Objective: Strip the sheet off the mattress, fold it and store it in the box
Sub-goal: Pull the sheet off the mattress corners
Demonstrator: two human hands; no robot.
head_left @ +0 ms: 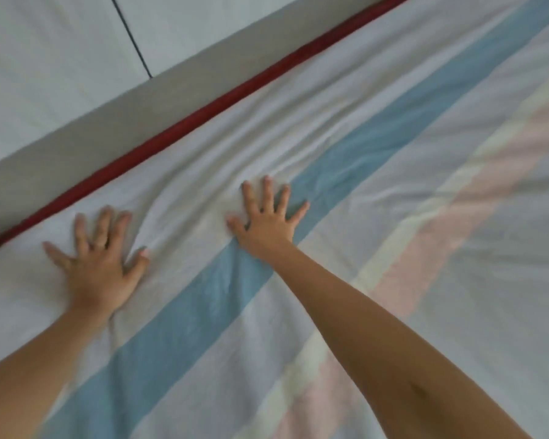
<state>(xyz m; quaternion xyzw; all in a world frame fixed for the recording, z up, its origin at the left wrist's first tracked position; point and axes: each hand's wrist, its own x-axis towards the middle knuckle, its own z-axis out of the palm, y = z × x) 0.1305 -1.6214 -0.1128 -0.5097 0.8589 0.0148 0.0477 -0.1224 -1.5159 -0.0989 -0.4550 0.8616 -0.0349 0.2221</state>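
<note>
A pale sheet (377, 191) with blue, cream and pink stripes lies spread over the mattress and fills most of the view. A dark red mattress edge (203, 112) shows along the sheet's far border. My left hand (99, 261) lies flat on the white part of the sheet near that border, fingers spread. My right hand (268, 217) presses flat on the sheet to the right, partly over the blue stripe, fingers spread. The cloth is wrinkled between and beyond the two hands. No box is in view.
A grey band (108, 122) runs along the far side of the red edge. Beyond it is a pale floor or wall surface (45, 58) with a dark seam line (130, 36).
</note>
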